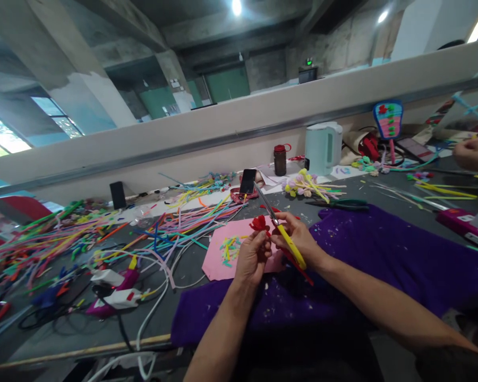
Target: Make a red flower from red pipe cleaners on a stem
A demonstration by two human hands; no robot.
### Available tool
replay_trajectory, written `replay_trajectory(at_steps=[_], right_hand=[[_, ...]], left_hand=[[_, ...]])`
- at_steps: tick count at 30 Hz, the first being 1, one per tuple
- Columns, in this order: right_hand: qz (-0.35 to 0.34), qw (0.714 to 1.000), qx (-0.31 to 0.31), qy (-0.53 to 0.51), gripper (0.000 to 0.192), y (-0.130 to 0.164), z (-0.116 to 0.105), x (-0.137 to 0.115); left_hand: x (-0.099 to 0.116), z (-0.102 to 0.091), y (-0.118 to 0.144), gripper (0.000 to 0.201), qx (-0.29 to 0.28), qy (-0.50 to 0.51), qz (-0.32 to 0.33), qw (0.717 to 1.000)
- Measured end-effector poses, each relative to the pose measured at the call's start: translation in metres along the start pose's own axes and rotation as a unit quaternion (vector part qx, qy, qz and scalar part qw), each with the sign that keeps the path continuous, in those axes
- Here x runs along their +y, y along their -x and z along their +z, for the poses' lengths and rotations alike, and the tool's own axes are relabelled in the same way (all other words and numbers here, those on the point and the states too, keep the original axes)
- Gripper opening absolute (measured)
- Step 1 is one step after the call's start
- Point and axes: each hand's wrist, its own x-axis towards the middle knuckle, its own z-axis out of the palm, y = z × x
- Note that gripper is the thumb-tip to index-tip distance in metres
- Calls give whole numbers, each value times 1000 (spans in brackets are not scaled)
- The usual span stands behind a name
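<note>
My left hand (252, 258) pinches a small red pipe-cleaner flower (259, 223) and holds it up over a pink paper sheet (223, 254). My right hand (298, 240) grips scissors (281, 229) with yellow handles; their blades point up and to the left, right beside the flower. A red stem piece (298, 267) sticks out below my right hand. Both hands hover above a purple cloth (382, 260) speckled with small scraps.
Many coloured pipe cleaners (103, 228) lie across the grey table on the left. Glue guns (115, 289) with cables sit at the front left. A kettle (322, 147), a brown bottle (280, 159), a phone (247, 181) and green pliers (338, 203) stand further back. Another person's hand (474, 154) works at the far right.
</note>
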Motion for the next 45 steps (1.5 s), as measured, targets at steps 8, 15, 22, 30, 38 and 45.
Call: replay_trajectory(at_steps=[8, 15, 22, 30, 38, 45], right_hand=[[-10, 998, -18, 51, 48, 2, 2, 4], [-18, 998, -21, 58, 48, 3, 2, 4], [-31, 997, -25, 60, 47, 4, 3, 7], [-8, 999, -46, 20, 47, 4, 5, 6], [11, 999, -8, -34, 43, -1, -1, 3], [27, 998, -22, -60, 42, 0, 0, 3]], left_hand=[[-2, -1, -3, 31, 62, -33, 9, 998], [-3, -2, -3, 26, 47, -42, 28, 998], [-3, -3, -1, 23, 48, -39, 43, 997], [-4, -1, 0, 25, 49, -57, 55, 996], [-1, 2, 6, 36, -5, -80, 28, 996], [0, 0, 4, 30, -9, -54, 11, 998]])
